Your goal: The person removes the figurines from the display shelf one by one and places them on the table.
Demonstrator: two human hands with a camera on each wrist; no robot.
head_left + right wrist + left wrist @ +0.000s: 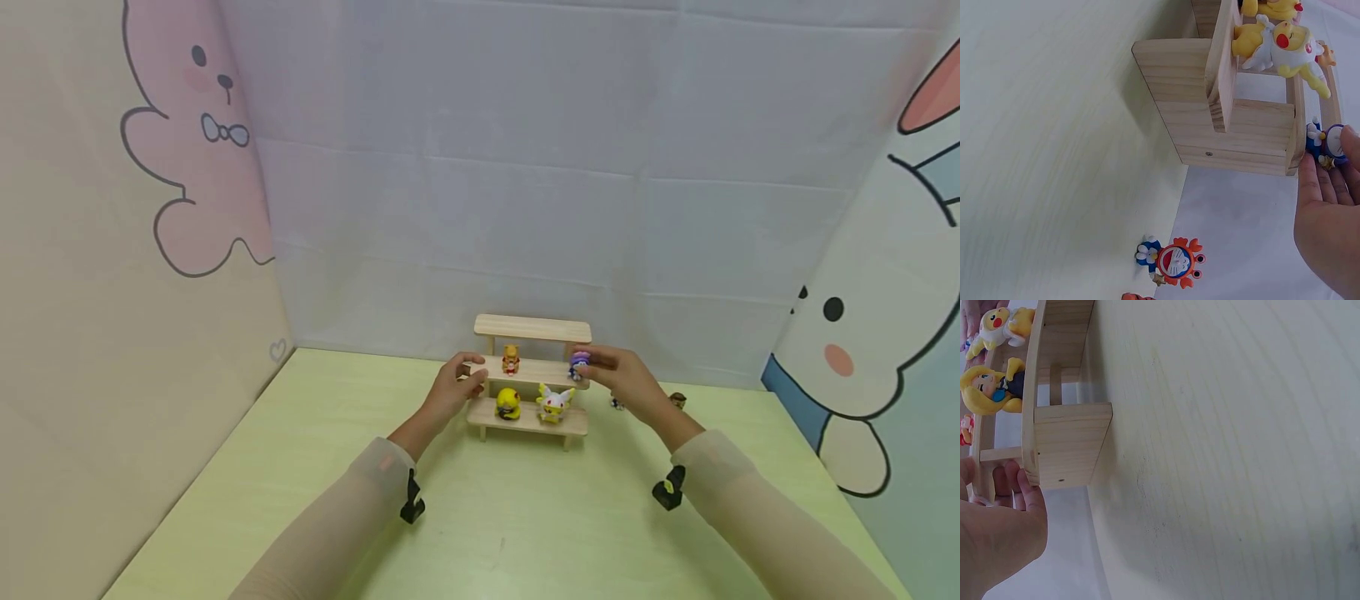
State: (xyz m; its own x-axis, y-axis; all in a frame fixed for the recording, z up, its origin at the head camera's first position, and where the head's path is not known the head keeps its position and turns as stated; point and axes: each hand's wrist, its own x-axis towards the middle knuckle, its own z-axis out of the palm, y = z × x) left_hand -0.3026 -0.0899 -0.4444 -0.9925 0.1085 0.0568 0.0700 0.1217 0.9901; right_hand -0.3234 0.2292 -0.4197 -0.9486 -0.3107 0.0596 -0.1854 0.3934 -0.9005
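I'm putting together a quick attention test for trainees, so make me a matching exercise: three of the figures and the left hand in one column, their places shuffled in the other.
Column one
1. Yellow-haired figure
2. Blue-and-purple figure
3. Crab-hatted figure
4. Left hand

Column two
A. On the table, beside the wooden stand
B. At the left end of the middle shelf
C. On the lowest shelf
D. Pinched by the right hand

Pairs: 1-C, 2-D, 3-A, 4-B
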